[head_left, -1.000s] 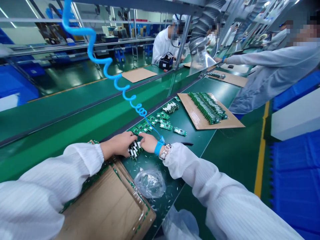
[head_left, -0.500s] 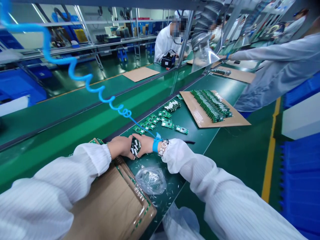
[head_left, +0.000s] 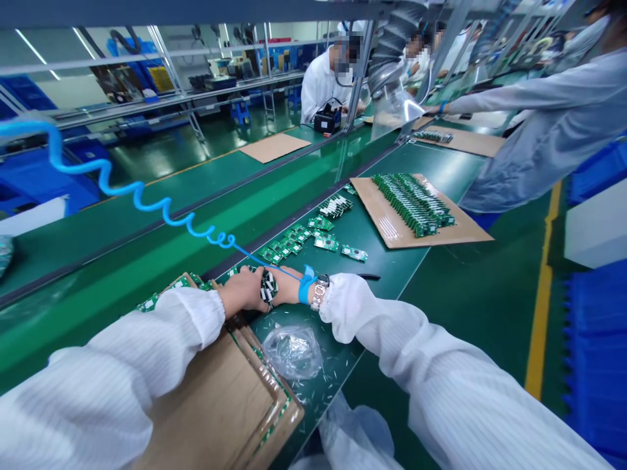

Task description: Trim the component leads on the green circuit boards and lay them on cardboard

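Note:
Between my two hands is a small bunch of circuit boards (head_left: 268, 287) with white and black parts showing. My left hand (head_left: 245, 289) wraps round the bunch from the left, fingers closed. From the other side my right hand (head_left: 288, 285) grips it too; some of its fingers are hidden. A blue wrist strap (head_left: 307, 283) with a coiled blue cord (head_left: 166, 207) is on my right wrist. Beyond my hands, loose green circuit boards (head_left: 288, 244) lie on the green table, beside a tight group of boards (head_left: 336, 206) set on edge.
A cardboard sheet (head_left: 377, 222) carries long rows of boards. Stacked cardboard (head_left: 210, 398) with boards between its layers lies under my left forearm. A clear plastic bag (head_left: 292, 352) and small clippings are near the table edge. A co-worker's sleeve (head_left: 529, 88) reaches in at right.
My left hand has shifted slightly right and closed further round the boards, closer to my right hand. The coiled cord hangs lower at the left. The view has shifted a little.

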A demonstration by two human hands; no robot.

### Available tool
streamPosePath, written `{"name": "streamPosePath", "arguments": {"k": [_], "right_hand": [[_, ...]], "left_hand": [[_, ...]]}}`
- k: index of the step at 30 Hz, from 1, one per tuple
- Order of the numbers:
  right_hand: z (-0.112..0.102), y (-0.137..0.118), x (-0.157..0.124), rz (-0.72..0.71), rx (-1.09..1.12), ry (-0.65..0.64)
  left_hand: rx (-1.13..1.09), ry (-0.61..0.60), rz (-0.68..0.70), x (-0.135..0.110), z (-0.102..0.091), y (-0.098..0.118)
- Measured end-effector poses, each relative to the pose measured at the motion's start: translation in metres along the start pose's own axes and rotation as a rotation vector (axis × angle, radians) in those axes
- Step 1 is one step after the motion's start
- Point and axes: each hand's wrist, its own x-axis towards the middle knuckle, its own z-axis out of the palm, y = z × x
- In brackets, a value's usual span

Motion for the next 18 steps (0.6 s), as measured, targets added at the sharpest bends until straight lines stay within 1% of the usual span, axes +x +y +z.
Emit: {"name": "streamPosePath", "arguments": {"k": [6,8,10,14,16,18], "right_hand": [[0.0,0.001,-0.002,0.014,-0.012,0.002],[0.0,0.001,-0.002,0.012,-0.013,-0.002],[-0.001,0.001,-0.001,0.013,-0.016,-0.011],[-0.001,0.002,-0.002,0.016,-0.027,-0.014],[-0.001,0.003,-0.002,0.015,-0.028,-0.011],[0.0,0.003,-0.003,0.016,-0.025,-0.016]], "left_hand": [[-0.031,-0.035,-0.109,0.006,0.009,-0.001],[-0.037,-0.05,-0.127,0.008,0.009,-0.002],[-0.048,-0.053,-0.117,0.01,0.004,-0.005],[-0.092,-0.036,-0.046,0.017,-0.015,-0.021],[-0.109,-0.037,-0.06,0.022,-0.023,-0.031],[-0.131,-0.029,-0.098,0.028,-0.027,-0.039]]}}
